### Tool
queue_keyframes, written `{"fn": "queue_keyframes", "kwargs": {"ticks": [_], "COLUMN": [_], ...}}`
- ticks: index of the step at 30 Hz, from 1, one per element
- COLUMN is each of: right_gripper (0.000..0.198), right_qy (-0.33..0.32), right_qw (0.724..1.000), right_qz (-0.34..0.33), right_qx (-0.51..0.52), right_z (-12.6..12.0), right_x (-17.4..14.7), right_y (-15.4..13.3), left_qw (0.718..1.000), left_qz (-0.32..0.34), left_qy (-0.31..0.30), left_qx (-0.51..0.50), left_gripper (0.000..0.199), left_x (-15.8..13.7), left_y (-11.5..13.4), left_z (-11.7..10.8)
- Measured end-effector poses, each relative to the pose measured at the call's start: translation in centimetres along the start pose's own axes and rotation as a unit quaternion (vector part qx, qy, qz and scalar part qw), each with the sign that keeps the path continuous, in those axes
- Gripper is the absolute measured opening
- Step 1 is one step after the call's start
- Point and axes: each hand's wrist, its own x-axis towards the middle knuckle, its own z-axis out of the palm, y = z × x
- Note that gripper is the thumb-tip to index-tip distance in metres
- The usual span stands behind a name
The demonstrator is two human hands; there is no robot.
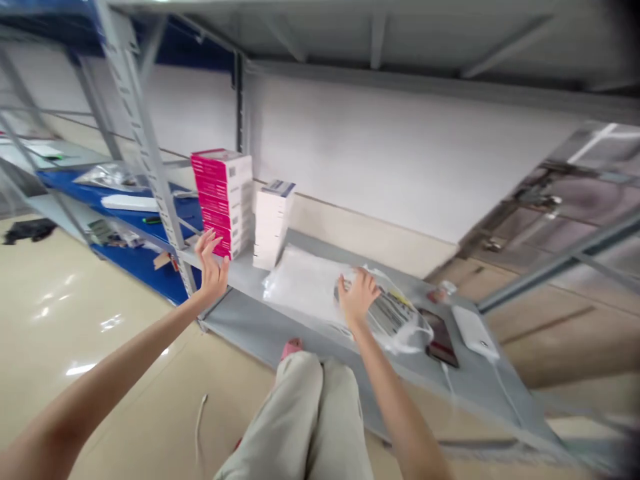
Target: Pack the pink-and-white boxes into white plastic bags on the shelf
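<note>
My left hand is raised at the shelf's front edge, fingers apart and nothing in it. Just behind it stands a stack of pink-and-white boxes, and beside that a narrower stack of white boxes. I cannot tell whether the hand touches the pink stack. My right hand, fingers spread and slightly bent, is over a clear plastic bag with grey cable-like strands inside. Whether it touches the bag is unclear. White plastic packaging lies left of this hand.
On the grey shelf to the right lie a dark tablet-like device and a white device with a cable. A slotted metal post rises at the left, beside blue shelves. A white cable lies on the floor.
</note>
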Motion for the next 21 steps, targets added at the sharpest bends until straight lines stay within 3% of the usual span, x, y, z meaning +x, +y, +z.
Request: {"fn": "queue_keyframes", "kwargs": {"ticks": [2, 4, 6, 9, 14, 18, 21], "right_gripper": [0.047, 0.043, 0.033, 0.027, 0.019, 0.003, 0.010], "right_qy": [-0.038, -0.106, -0.147, -0.143, -0.063, -0.014, 0.002], "right_qw": [0.994, 0.984, 0.978, 0.977, 0.958, 0.899, 0.854], "right_qz": [0.070, 0.099, 0.118, 0.151, 0.194, 0.174, 0.171], "right_qx": [-0.070, -0.100, -0.089, -0.036, 0.200, 0.402, 0.491], "right_z": [-1.2, -1.9, -2.3, -2.6, -3.9, -6.1, -8.6], "right_x": [-0.5, -1.0, -1.4, -1.3, 0.0, 1.2, 1.8], "right_y": [4.7, 7.7, 8.9, 9.1, 8.9, 9.1, 9.1], "left_qw": [0.997, 0.989, 0.977, 0.962, 0.940, 0.916, 0.879], "left_qz": [0.038, 0.068, 0.085, 0.096, 0.097, 0.056, -0.011], "left_qy": [-0.056, -0.116, -0.173, -0.235, -0.309, -0.371, -0.436], "left_qx": [-0.029, -0.064, -0.088, -0.099, -0.111, -0.141, -0.196], "left_gripper": [0.045, 0.043, 0.040, 0.035, 0.028, 0.026, 0.027], "left_x": [-2.1, -3.3, -3.8, -3.5, -2.3, -1.7, -1.4], "left_y": [1.7, 3.1, 4.4, 6.5, 9.5, 12.1, 14.6], "left_z": [0.8, 1.9, 3.2, 4.8, 6.3, 8.6, 12.0]}}
